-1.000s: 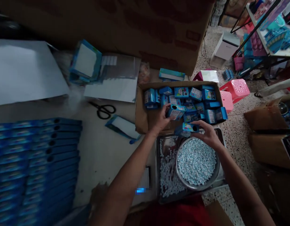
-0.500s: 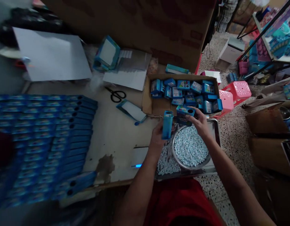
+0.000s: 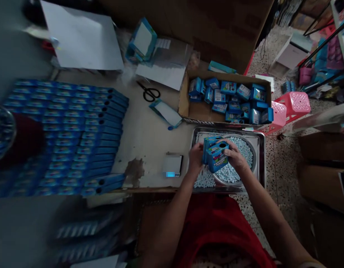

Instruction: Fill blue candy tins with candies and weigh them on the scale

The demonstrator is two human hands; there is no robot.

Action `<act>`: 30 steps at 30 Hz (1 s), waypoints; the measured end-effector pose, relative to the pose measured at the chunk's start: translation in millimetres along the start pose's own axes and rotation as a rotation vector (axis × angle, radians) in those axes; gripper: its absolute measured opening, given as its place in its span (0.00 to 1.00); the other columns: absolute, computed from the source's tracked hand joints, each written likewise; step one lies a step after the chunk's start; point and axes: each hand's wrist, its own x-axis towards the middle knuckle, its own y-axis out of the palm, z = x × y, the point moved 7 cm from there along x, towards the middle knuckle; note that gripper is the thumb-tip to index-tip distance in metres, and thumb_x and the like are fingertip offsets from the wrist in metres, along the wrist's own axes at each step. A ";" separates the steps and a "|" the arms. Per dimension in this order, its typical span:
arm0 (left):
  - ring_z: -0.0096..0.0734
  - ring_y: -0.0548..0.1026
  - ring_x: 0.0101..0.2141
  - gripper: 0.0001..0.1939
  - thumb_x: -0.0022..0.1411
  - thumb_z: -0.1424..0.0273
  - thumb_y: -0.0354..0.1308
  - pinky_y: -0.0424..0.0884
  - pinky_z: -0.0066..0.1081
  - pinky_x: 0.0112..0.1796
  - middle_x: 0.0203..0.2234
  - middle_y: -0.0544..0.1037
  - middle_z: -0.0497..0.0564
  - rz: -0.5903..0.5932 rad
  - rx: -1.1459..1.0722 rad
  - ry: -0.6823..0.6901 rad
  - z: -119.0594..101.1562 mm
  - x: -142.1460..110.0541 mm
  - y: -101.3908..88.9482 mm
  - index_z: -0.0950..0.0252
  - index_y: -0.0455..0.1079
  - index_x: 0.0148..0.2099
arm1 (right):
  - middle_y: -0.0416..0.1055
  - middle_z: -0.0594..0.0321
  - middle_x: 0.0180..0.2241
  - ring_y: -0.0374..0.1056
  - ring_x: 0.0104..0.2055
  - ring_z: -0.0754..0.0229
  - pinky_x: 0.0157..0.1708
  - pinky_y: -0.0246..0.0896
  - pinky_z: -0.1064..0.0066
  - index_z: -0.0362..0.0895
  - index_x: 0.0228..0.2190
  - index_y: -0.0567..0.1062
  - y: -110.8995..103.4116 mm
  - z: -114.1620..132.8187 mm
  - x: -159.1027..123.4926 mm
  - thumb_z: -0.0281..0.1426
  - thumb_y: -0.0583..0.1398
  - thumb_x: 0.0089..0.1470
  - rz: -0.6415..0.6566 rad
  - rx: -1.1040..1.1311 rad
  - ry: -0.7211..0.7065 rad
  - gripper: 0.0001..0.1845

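Both hands, L point(image 3: 196, 159) & R point(image 3: 235, 155), grip small blue boxes point(image 3: 217, 154) w/ round holes, held above candy bowl point(image 3: 230, 175). Metal tray point(image 3: 261, 156) sits under bowl.

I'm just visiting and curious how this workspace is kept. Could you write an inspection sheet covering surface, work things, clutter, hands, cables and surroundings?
Surface: pale tabletop, brown patch near the front edge.
Work things: metal bowl of pale blue pellets in a metal tray, with loose pellets beside it; rows of blue boxes; open cardboard box of smaller blue boxes.
Clutter: scissors, white sheet, partly blurred white rectangle.
Hands: left hand holds a blue box; right hand holds a printed box, its round hole upward.
Cables: one thin dark line, possibly a cord; too dim to confirm.
Surroundings: pink stools, speckled floor, brown cartons at right.
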 end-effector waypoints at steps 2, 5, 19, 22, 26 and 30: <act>0.51 0.86 0.49 0.24 0.61 0.49 0.67 0.84 0.46 0.51 0.44 0.87 0.58 -0.028 -0.064 -0.026 -0.3 -4.8 -20.8 0.62 0.77 0.49 | 0.80 0.65 0.38 0.75 0.38 0.56 0.42 0.71 0.67 0.50 0.43 0.83 -3.1 -5.7 -6.9 0.51 0.78 0.42 -0.001 0.047 0.027 0.29; 0.59 0.80 0.63 0.42 0.54 0.41 0.74 0.81 0.48 0.58 0.62 0.81 0.65 0.145 -0.253 -0.002 -12.7 -20.0 -28.2 0.62 0.74 0.62 | 0.80 0.64 0.41 0.76 0.41 0.54 0.45 0.73 0.65 0.49 0.44 0.84 -8.3 -8.3 -13.7 0.50 0.78 0.42 -0.004 0.020 0.053 0.30; 0.53 0.80 0.61 0.56 0.42 0.50 0.87 0.80 0.45 0.59 0.62 0.75 0.60 -0.037 -0.048 0.073 -4.2 -76.3 29.0 0.56 0.57 0.64 | 0.71 0.55 0.71 0.64 0.76 0.43 0.77 0.56 0.48 0.55 0.62 0.76 -10.0 -46.0 -45.1 0.58 0.72 0.56 -0.149 0.006 -0.170 0.39; 0.56 0.82 0.58 0.54 0.38 0.54 0.88 0.81 0.48 0.57 0.58 0.80 0.59 0.004 -0.096 -0.052 6.3 -89.1 26.0 0.59 0.64 0.62 | 0.70 0.54 0.72 0.66 0.75 0.43 0.74 0.62 0.48 0.56 0.67 0.71 -2.7 -60.8 -55.1 0.56 0.74 0.53 -0.136 0.109 -0.132 0.46; 0.56 0.86 0.51 0.44 0.41 0.59 0.87 0.83 0.51 0.54 0.51 0.86 0.56 0.132 -0.175 -0.209 15.7 -93.4 26.6 0.62 0.74 0.58 | 0.71 0.55 0.72 0.68 0.74 0.44 0.73 0.64 0.49 0.56 0.67 0.72 -3.8 -66.4 -65.9 0.62 0.71 0.56 -0.094 -0.032 -0.092 0.46; 0.54 0.86 0.50 0.43 0.38 0.61 0.88 0.83 0.52 0.56 0.51 0.87 0.56 0.193 -0.163 -0.209 23.1 -68.2 30.1 0.62 0.76 0.57 | 0.73 0.55 0.70 0.65 0.75 0.45 0.78 0.54 0.45 0.54 0.62 0.79 -58.9 -49.3 -72.0 0.58 0.59 0.70 -0.263 -0.636 -0.157 0.30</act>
